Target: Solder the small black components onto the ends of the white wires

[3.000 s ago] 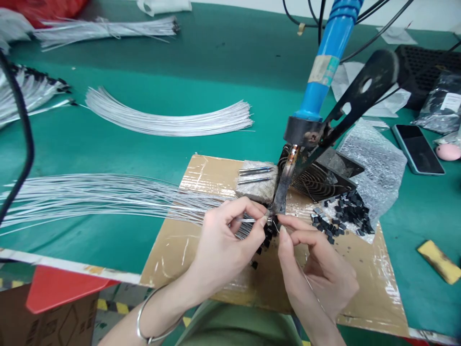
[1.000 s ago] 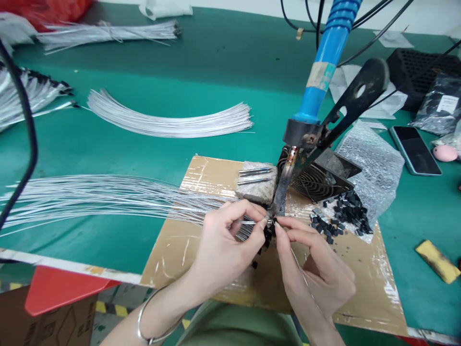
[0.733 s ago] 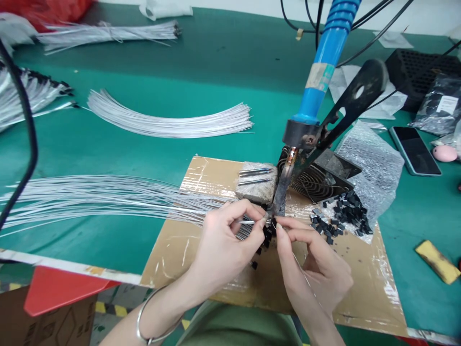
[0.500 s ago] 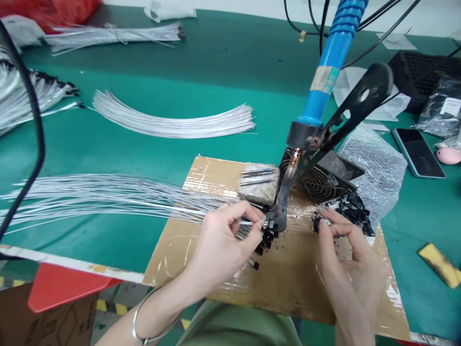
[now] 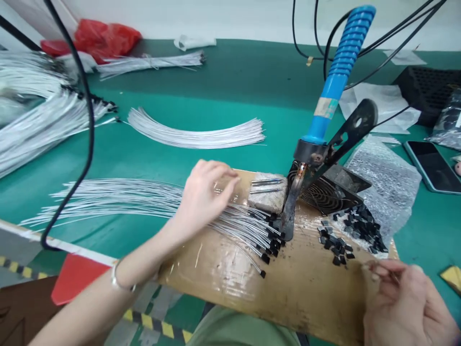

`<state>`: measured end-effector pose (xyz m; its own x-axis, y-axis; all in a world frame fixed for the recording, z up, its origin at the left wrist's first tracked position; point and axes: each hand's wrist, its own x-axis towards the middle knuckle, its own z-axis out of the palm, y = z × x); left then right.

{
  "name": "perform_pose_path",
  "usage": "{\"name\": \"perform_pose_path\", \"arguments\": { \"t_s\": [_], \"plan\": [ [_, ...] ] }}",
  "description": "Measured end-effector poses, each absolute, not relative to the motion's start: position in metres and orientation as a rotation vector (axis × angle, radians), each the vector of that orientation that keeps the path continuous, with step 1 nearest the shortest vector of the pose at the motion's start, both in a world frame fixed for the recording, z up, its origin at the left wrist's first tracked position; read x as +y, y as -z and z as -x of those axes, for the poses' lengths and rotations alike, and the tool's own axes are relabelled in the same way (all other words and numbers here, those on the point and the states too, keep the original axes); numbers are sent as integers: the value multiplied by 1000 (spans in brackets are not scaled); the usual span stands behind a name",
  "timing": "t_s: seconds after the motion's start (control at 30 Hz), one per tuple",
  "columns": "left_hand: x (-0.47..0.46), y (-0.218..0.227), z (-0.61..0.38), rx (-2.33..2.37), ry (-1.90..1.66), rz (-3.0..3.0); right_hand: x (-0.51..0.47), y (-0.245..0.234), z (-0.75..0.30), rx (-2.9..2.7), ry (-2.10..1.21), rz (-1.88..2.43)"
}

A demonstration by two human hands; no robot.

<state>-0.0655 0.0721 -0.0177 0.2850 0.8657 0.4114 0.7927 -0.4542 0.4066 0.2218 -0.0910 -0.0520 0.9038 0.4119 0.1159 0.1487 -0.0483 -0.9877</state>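
Observation:
My left hand (image 5: 205, 194) hovers over a spread of thin white wires (image 5: 118, 197), thumb and forefinger slightly apart, with nothing visible between them. Black caps (image 5: 273, 245) cover the right ends of these wires, which lie on a brown cardboard sheet (image 5: 230, 283). At the sheet's right edge is my right hand (image 5: 406, 300), fingers bent together; what they hold, if anything, is hidden. Small black square pieces (image 5: 336, 246) lie beyond it. A blue-handled soldering iron (image 5: 324, 105) leans on its stand, its tip close to the black caps.
A stone-like block (image 5: 267, 197) with metal rods sits left of the iron's tip. Bubble wrap (image 5: 385, 178) and a phone (image 5: 434, 166) lie at right. More white wires (image 5: 198, 137) lie behind. A black cable (image 5: 88, 144) hangs at left.
My left hand has let go of the wire ends and moved left and up. My right hand has drawn back from the black pieces toward the lower right. The view has shifted.

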Motion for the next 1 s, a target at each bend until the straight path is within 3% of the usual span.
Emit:
{"name": "perform_pose_path", "arguments": {
  "t_s": [0.1,0.3,1.0],
  "plan": [
    [144,31,80,1732,-749,-2405,-86,56,-228,-390,-287,1413],
    [229,55,87,1759,-704,-2358,-88,61,-231,-356,-304,1417],
    [198,34,96,1620,-1387,-2146,-90,57,-225,-399,-317,1525]
  ]
}}
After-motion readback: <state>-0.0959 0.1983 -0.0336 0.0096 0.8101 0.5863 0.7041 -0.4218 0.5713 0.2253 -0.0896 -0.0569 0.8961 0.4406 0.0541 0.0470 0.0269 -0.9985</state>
